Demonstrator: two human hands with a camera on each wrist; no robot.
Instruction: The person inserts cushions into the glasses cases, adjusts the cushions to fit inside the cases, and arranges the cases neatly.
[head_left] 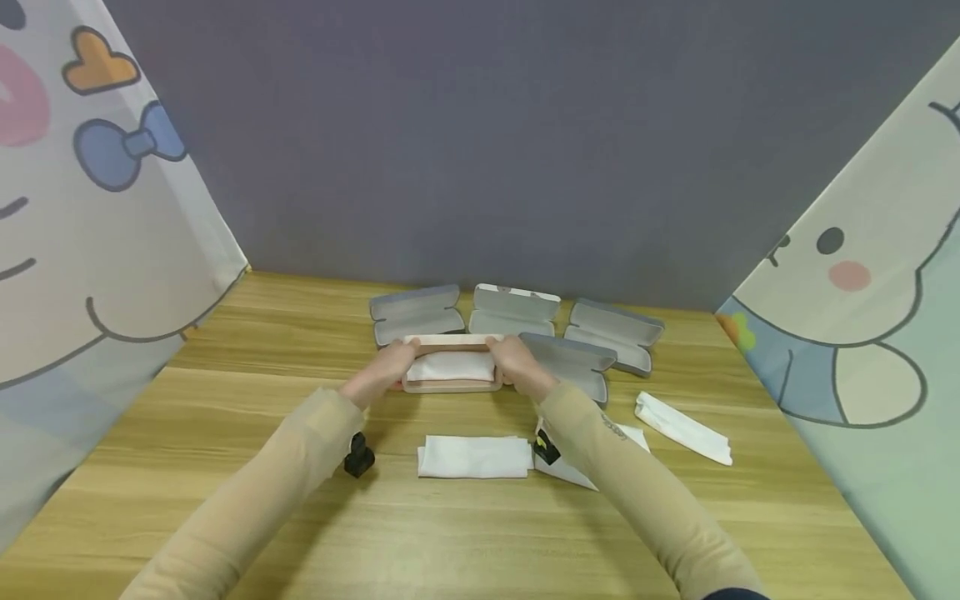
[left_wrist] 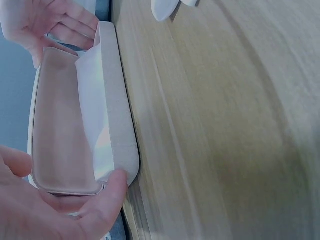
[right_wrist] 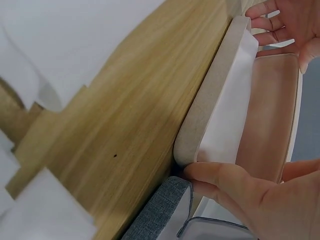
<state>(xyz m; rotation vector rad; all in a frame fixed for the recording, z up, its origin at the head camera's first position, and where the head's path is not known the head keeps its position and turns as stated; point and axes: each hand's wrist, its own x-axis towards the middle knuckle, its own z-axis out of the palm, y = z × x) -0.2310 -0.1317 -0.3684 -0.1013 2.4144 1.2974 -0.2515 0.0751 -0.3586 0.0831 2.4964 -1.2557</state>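
Gripping opened case (head_left: 452, 387) at both ends: left hand (head_left: 392, 364), right hand (head_left: 516, 360); white cloth (head_left: 452, 366) inside.

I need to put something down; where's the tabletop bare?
Bare tabletop lies between the left patterned wall and left sleeve, also between it and the right sleeve, nearer than the middle folded piece. Back centre is crowded: open cases stand behind and beside the beige case.
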